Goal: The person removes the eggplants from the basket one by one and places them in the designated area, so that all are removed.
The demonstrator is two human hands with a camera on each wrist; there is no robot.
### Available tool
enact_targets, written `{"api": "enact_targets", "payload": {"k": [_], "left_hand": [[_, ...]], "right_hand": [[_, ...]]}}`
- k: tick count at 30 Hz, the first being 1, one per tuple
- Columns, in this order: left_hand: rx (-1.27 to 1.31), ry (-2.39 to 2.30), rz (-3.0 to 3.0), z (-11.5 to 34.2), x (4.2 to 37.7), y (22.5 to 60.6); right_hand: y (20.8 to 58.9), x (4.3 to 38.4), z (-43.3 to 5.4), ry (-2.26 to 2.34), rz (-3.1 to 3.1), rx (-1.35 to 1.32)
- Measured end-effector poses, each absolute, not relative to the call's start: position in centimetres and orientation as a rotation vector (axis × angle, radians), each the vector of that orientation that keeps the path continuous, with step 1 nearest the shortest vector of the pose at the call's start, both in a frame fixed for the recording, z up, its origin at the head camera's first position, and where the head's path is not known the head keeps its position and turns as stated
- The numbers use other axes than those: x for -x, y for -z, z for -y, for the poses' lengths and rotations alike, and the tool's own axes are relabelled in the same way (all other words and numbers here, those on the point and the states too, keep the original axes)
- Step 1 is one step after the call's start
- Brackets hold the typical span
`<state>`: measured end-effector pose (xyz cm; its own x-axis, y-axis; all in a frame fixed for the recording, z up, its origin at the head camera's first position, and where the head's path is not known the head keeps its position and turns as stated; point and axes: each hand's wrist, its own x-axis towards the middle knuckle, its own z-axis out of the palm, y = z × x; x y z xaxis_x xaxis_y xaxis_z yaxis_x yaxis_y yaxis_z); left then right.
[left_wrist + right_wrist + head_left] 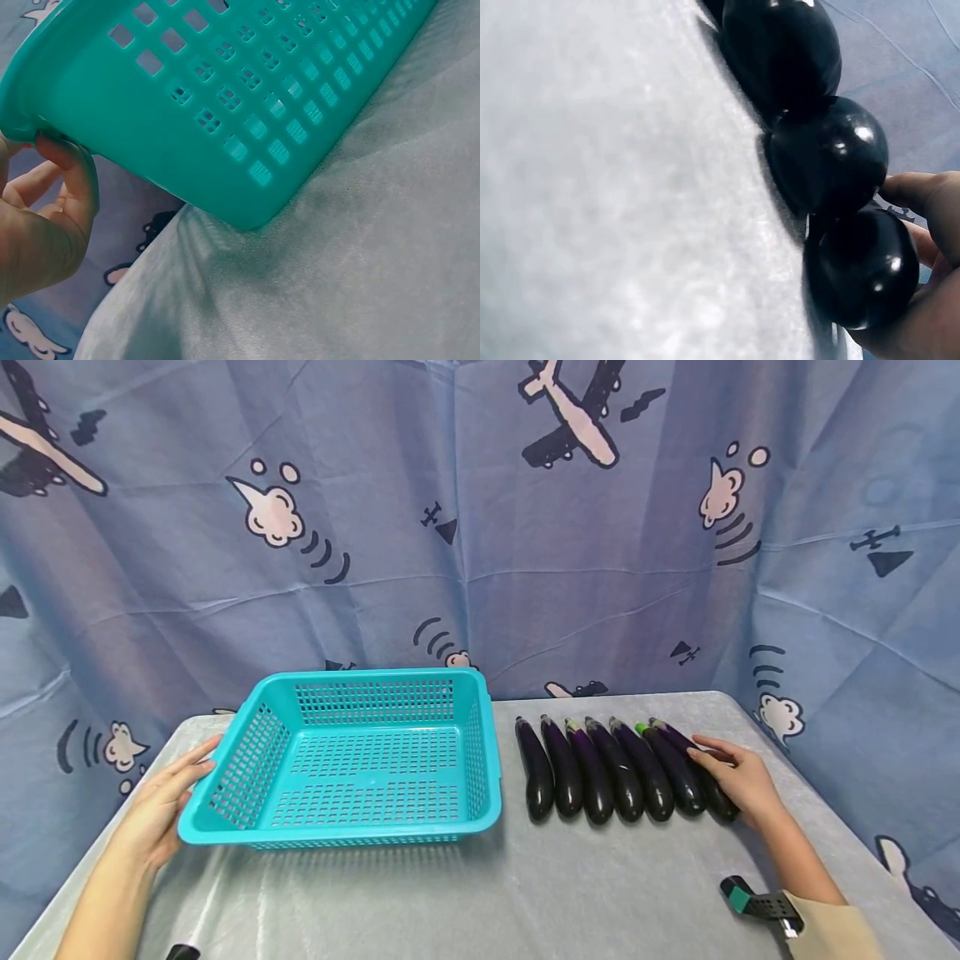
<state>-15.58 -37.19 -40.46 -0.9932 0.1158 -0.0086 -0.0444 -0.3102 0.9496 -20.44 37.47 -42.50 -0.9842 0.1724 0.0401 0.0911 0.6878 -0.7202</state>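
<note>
A turquoise plastic basket (341, 836) with slotted walls sits on the left of the table, with nothing in it. My left hand (152, 810) holds its left rim; in the left wrist view, the thumb and fingers pinch the rim of the basket (142, 127) at a corner. On the right, several dark purple eggplants (596, 777) lie side by side in a row, stem ends toward the back. My right hand (741, 779) grips the rightmost eggplant (720, 798). The right wrist view shows the rounded end of that eggplant (859, 270) between thumb and fingers, against its neighbour.
A light grey cloth (570, 893) covers the table. Behind and on both sides hangs a blue curtain (375, 568) printed with airplanes. A dark wrist strap (772, 906) shows on my right forearm.
</note>
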Motion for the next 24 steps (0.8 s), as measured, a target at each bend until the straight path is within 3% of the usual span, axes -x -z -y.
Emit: {"api": "enact_targets", "payload": {"k": [12,17,24], "left_hand": [[0.032,-2.349,-1.954,37.2,15.6,39.7],[0.143,-2.028,-2.33,36.9,15.2,38.8],[0.111,-1.678,-2.799,35.8,15.1,37.0]], "right_hand": [[41.3,20.4,-38.0,-1.268,2.726,0.217],[40.4,20.3,-38.1,-1.366,2.678,0.196],[38.8,19.8,-38.2,-1.316,2.679,0.141]]}}
